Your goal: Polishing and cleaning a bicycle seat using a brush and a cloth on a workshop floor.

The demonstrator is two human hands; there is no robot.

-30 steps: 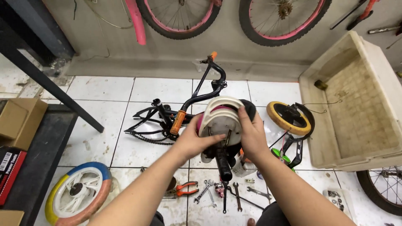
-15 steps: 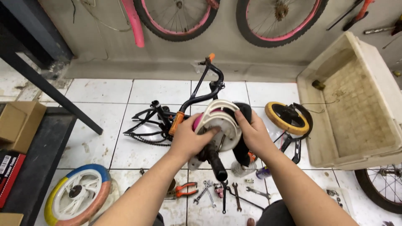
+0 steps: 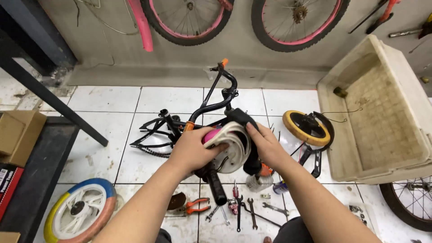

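Both my hands hold a small white plastic wheel (image 3: 230, 150) with a pink hub and a black tyre, raised over the tiled floor. My left hand (image 3: 191, 150) grips its left side. My right hand (image 3: 265, 148) presses on the black tyre (image 3: 247, 130) at its right edge. A black handle-like part (image 3: 216, 186) hangs below the wheel. Behind it on the floor lies a small black bike frame (image 3: 180, 121) with handlebars and orange grips.
Pliers, spanners and screwdrivers (image 3: 234, 209) lie scattered on the tiles below my hands. A yellow wheel with a black fork (image 3: 308, 128) rests at the right beside a large cream plastic tub (image 3: 382, 108). A multicoloured wheel (image 3: 76, 216) lies at lower left, a cardboard box (image 3: 15, 135) further left.
The wheel has turned in my hands, from facing me to edge-on with the tyre side up. My right hand has shifted onto the black tyre.
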